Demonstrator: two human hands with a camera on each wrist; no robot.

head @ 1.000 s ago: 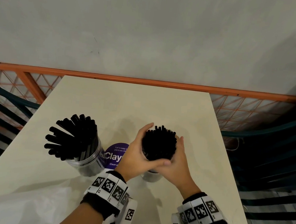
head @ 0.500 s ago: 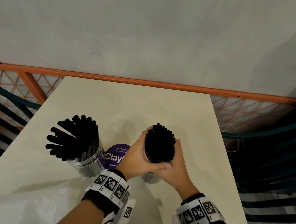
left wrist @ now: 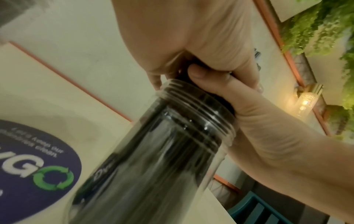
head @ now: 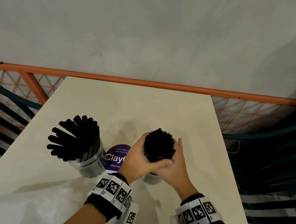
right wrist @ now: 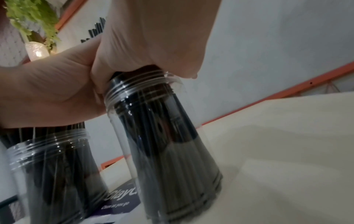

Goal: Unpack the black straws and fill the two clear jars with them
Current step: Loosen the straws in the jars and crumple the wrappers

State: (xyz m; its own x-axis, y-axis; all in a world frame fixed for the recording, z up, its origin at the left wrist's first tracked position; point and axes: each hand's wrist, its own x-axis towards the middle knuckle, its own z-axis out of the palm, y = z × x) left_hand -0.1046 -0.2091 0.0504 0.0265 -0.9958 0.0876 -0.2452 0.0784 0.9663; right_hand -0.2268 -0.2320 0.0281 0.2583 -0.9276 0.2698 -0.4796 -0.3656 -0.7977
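A tight bundle of black straws (head: 159,145) stands upright in the right clear jar (head: 152,178), whose base shows under my hands. My left hand (head: 135,157) and right hand (head: 178,166) both wrap the bundle just above the jar's threaded mouth (left wrist: 199,109), thumbs overlapping at the near side. The right wrist view shows the straws (right wrist: 172,151) reaching the bottom of that jar (right wrist: 191,133). The left clear jar (head: 91,167) stands apart on the left. Its black straws (head: 76,137) fan out to the left.
A round purple sticker (head: 116,157) lies on the cream table (head: 135,107) between the jars. White plastic wrapping (head: 17,205) covers the near left corner. An orange rail (head: 146,82) runs behind the table, with teal slatted chairs (head: 273,169) on both sides.
Both hands have closed in around the straws in the right jar, drawing the bundle narrower and more upright. The left jar has not moved.
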